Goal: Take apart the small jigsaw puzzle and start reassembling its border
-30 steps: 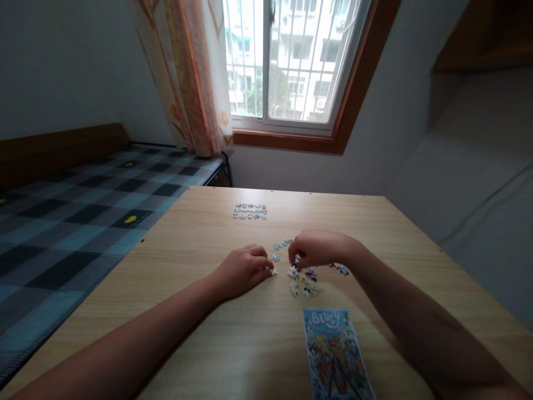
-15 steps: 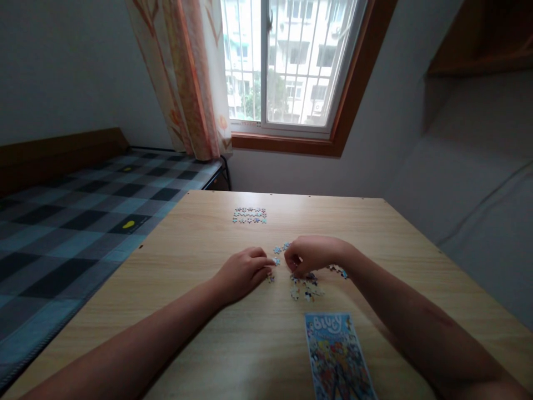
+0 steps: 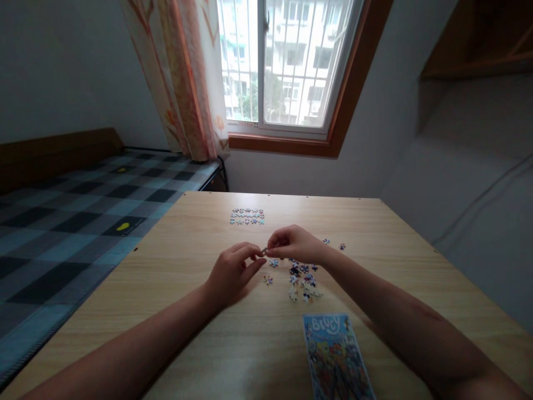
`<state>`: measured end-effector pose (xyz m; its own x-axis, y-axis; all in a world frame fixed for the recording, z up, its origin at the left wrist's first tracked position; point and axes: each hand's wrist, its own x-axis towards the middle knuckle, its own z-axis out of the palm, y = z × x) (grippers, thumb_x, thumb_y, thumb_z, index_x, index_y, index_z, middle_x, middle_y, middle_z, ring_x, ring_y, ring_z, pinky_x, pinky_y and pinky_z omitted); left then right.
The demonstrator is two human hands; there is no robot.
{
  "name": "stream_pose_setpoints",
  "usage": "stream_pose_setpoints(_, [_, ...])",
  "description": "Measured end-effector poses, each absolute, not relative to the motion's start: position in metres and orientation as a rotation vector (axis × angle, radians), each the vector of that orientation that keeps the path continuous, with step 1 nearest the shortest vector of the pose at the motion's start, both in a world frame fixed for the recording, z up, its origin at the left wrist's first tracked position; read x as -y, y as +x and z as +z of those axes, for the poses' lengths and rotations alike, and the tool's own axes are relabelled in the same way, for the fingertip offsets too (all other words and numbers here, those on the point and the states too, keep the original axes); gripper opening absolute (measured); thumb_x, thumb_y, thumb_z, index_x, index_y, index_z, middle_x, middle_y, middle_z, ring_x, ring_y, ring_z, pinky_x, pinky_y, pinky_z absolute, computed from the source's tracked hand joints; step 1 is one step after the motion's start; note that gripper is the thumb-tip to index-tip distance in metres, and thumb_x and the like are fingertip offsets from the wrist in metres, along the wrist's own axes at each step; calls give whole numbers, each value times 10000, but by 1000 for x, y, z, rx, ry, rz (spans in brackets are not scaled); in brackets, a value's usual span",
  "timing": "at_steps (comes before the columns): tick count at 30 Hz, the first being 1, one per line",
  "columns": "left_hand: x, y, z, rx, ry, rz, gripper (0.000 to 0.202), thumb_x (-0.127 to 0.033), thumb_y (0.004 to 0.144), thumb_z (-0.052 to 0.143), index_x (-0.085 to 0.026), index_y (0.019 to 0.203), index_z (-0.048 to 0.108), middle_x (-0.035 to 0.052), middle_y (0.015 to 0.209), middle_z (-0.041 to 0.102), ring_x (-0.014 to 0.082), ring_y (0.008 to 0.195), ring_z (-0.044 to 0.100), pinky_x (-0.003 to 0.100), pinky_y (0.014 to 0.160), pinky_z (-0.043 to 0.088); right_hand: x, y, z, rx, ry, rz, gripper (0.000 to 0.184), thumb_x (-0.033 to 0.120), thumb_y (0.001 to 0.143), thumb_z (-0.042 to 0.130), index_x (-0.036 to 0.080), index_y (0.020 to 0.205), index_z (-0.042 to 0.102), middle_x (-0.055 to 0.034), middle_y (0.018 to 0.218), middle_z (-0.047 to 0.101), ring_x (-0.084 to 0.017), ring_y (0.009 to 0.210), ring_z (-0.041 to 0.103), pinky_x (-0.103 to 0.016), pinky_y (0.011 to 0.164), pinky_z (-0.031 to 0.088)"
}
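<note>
Both your hands — left hand, right hand — pinch one small puzzle piece above the table.

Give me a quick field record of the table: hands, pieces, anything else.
left hand: fingertips pinch small piece
right hand: pinches the same piece, fingertips meeting the left's
loose pieces: scattered on table by right wrist
assembled block: far side, apart from hands
picture card: flat, near edge
</note>
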<state>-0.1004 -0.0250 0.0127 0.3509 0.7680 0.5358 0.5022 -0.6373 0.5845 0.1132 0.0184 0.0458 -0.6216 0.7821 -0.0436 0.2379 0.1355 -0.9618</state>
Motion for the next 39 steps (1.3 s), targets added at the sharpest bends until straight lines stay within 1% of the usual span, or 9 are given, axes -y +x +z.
stream_pose_setpoints(4, [23,-101,14,-1175,2236,1187,177,-323,911,590,-179,867,683,43,791,685,124,657,604,221,563,495,-19,112,41,2035,-985,1432,139,269,806,744,144,863,723,-16,749,695,-87,672,573,-211,624,443])
stream_pose_setpoints(8, [20,-103,11,-1201,2123,1204,147,-291,881,588,-183,878,687,42,804,717,140,690,660,226,573,516,-18,121,48,2360,-1077,1062,157,253,837,696,189,961,768,-25,834,731,-102,710,599,-227,662,442])
stream_pose_setpoints(11, [14,-107,10,-1287,2040,1234,122,-293,848,599,-181,847,650,35,762,715,153,683,687,240,593,526,-16,135,61,2687,-1216,775,210,225,784,731,238,988,782,-7,830,731,-103,665,587,-238,611,393])
stream_pose_setpoints(14, [5,-117,12,-1445,2086,1229,105,-292,834,597,-194,799,614,23,734,707,155,656,684,247,599,500,-14,145,69,2879,-1318,692,317,197,704,784,259,1015,777,4,836,732,-108,642,579,-242,578,362])
stream_pose_setpoints(18, [-11,-138,20,-1736,2314,1059,108,-296,840,581,-213,825,648,23,713,697,184,654,669,278,634,463,-16,147,64,2901,-1390,716,412,194,650,798,261,1055,763,3,844,730,-119,645,581,-243,564,356])
stream_pose_setpoints(23, [-31,-166,21,-2094,2479,758,166,-304,860,560,-207,842,693,85,803,721,249,756,666,314,671,443,-16,143,59,2881,-1409,774,329,132,639,761,234,952,760,4,803,714,-114,633,567,-241,541,341])
stream_pose_setpoints(28, [-37,-170,19,-2162,2472,418,275,-308,911,497,-183,884,741,107,933,744,259,877,666,336,747,474,-21,144,56,2891,-1412,929,287,162,672,745,197,956,742,-7,851,708,-94,633,549,-221,548,343])
stream_pose_setpoints(33, [-31,-166,18,-2102,2456,383,349,-423,932,513,-199,986,775,81,1007,727,251,941,651,333,754,490,-26,152,62,2809,-1158,1260,104,213,790,699,144,862,728,-14,776,685,-93,672,566,-212,606,401])
stream_pose_setpoints(39, [-31,-164,9,-2101,2469,485,373,-341,941,490,-200,1187,733,93,1082,678,250,1021,616,346,872,497,-46,130,71,2460,-1048,1249,172,251,843,689,136,960,742,-39,832,731,-103,693,601,-217,633,447])
